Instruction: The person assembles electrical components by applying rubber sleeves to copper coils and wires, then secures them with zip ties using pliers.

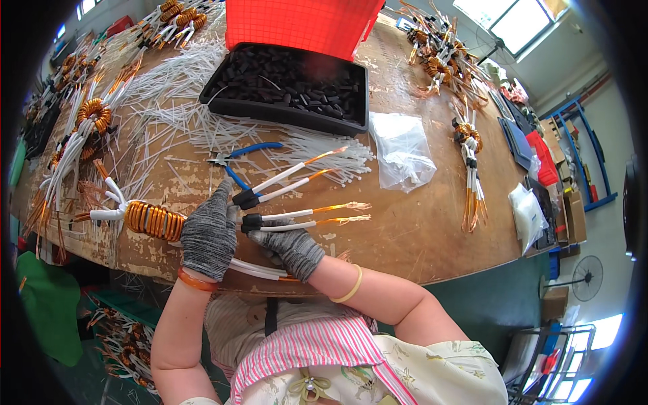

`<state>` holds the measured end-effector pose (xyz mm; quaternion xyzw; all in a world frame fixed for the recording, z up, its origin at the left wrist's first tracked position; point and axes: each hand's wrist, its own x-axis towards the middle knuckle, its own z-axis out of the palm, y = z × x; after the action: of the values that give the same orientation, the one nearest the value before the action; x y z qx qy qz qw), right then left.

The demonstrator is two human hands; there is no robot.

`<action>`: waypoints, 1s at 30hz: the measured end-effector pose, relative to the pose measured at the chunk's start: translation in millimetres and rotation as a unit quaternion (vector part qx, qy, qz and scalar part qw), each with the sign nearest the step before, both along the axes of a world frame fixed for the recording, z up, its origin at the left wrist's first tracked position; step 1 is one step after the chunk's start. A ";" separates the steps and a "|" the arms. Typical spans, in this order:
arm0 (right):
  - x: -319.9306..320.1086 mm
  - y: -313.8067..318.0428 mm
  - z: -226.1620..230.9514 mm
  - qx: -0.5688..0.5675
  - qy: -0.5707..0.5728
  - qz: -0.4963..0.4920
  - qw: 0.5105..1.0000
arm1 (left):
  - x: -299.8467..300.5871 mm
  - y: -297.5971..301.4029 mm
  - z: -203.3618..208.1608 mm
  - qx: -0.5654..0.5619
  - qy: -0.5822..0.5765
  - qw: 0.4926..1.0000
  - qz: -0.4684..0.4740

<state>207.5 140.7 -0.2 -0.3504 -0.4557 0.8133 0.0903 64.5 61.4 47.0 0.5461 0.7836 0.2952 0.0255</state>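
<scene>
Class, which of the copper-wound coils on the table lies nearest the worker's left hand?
The coil just left of the gloved left hand, on the near side of the table; the other coils lie farther off, toward both sides.

Two gloved hands (209,237), two black sleeves (252,223), one cutter (254,148) are showing before one black tray (287,116); one red bin (300,27) beyond.

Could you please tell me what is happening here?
A person in grey gloves handles a copper coil with white wires. The left hand is closed around the coil's right end, and the right hand holds the lower of two wire pairs beside its black sleeve. The upper pair has a black sleeve too, and both end in bare copper. Beyond lie blue-handled pliers, white cable ties and a black tray of black pieces.
</scene>
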 end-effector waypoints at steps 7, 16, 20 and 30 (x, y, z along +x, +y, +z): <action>12.1 3.3 6.7 -0.050 0.086 -0.067 0.993 | -3.8 -2.6 1.5 0.009 0.002 0.999 -0.037; 42.9 23.7 13.2 -0.089 0.186 -0.183 0.961 | -8.2 -11.5 3.8 0.105 0.018 0.988 -0.108; 49.0 26.0 16.3 -0.013 0.200 -0.171 0.965 | -5.5 -19.1 13.9 0.066 -0.062 0.988 -0.126; 79.7 39.6 20.3 -0.079 0.286 -0.258 0.919 | -11.6 -24.8 12.4 0.017 -0.028 0.990 -0.139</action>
<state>287.1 180.3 20.2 -0.2139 -0.2386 0.8605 0.3960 52.9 36.6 59.4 0.6420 0.6936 0.3171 0.0791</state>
